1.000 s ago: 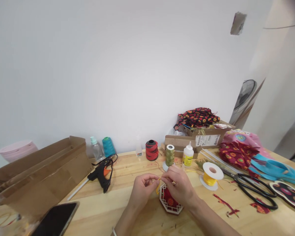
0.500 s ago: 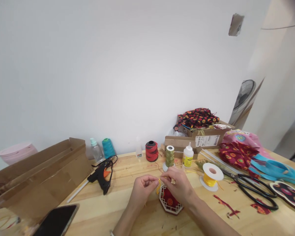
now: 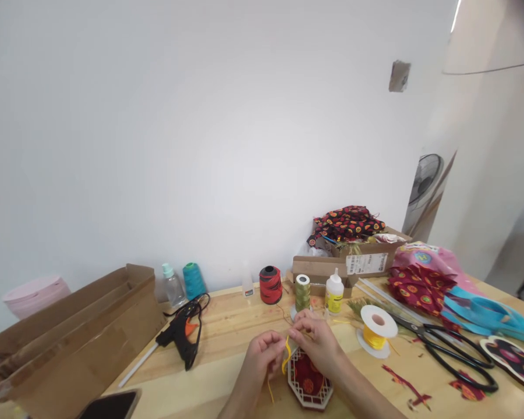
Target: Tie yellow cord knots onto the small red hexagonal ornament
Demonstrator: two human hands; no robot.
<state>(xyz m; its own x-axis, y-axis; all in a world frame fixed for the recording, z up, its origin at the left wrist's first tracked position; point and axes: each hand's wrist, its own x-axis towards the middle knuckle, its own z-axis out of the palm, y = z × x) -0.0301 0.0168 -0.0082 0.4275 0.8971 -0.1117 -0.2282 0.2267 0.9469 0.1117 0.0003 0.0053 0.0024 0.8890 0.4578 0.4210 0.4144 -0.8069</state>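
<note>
Head, frame (image 3: 297, 393) edge, hands (image 3: 262, 356) seemingly pinching cord (image 3: 287, 356)

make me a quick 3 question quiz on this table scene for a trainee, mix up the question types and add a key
1. Multiple choice: what is at the fingertips of both the left hand and the right hand?
a) the scissors
b) yellow cord
c) the glue bottle

2. True or false: the black glue gun lies to the left of the left hand.

3. Fill the gap: the cone of thread beside the clear spray bottle is ____ in colour.

Key: 1. b; 2. true; 3. teal
</note>
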